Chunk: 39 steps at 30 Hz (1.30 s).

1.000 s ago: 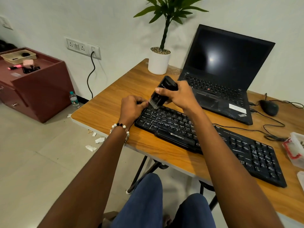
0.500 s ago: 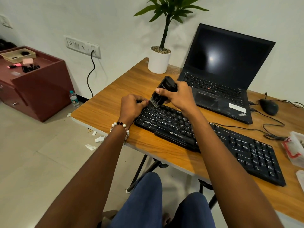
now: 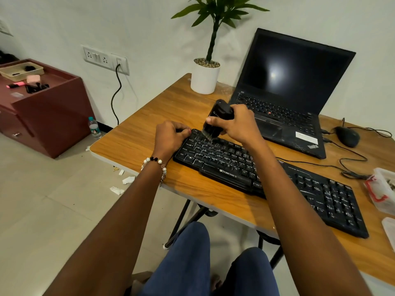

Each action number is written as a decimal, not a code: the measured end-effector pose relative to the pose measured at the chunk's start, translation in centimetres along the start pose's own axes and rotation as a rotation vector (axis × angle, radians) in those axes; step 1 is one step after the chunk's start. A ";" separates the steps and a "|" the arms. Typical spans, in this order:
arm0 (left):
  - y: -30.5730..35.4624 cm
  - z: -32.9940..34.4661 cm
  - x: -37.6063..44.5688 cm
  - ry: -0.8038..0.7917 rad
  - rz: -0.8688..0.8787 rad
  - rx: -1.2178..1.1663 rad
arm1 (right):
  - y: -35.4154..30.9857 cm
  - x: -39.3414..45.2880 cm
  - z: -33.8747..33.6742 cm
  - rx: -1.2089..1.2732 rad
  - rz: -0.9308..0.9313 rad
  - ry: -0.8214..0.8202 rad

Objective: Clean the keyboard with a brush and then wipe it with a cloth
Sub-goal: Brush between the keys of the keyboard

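Note:
A long black keyboard (image 3: 310, 184) lies slanted across the wooden table (image 3: 139, 144). My right hand (image 3: 237, 124) grips a black brush (image 3: 218, 116) by its body, bristles down on the top key rows near the keyboard's far left end. My left hand (image 3: 168, 135) has its fingers curled around the keyboard's far left corner. A beaded bracelet sits on my left wrist. No cloth shows in the head view.
An open black laptop (image 3: 299, 82) stands behind the keyboard, a white potted plant (image 3: 205, 77) to its left. A wired mouse (image 3: 347, 136) and cables lie at the right, with a clear plastic box (image 3: 382, 189) near the right edge. A red cabinet (image 3: 42, 112) stands at the left.
The brush has shifted slightly right along the top key rows and stands more upright. My left hand stays at the keyboard's corner.

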<state>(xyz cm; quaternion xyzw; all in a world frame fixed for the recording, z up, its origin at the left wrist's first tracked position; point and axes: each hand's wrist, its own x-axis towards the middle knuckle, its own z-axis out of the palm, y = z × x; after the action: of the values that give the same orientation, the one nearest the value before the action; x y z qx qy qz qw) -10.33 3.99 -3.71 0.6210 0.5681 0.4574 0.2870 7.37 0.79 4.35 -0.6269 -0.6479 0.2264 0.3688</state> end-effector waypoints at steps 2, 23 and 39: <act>0.1 -0.1 -0.1 -0.003 0.012 0.009 | -0.2 -0.2 0.2 -0.075 -0.004 -0.087; -0.1 -0.1 0.0 0.004 0.017 0.026 | 0.3 -0.7 -1.2 -0.021 0.005 -0.068; 0.2 -0.1 -0.2 0.000 0.025 0.041 | 0.3 -1.4 -1.7 0.021 0.068 -0.215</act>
<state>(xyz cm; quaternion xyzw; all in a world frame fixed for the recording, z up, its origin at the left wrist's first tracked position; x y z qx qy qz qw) -10.34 3.77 -3.55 0.6337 0.5698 0.4492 0.2683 8.81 -0.83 4.93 -0.6167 -0.6596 0.3117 0.2958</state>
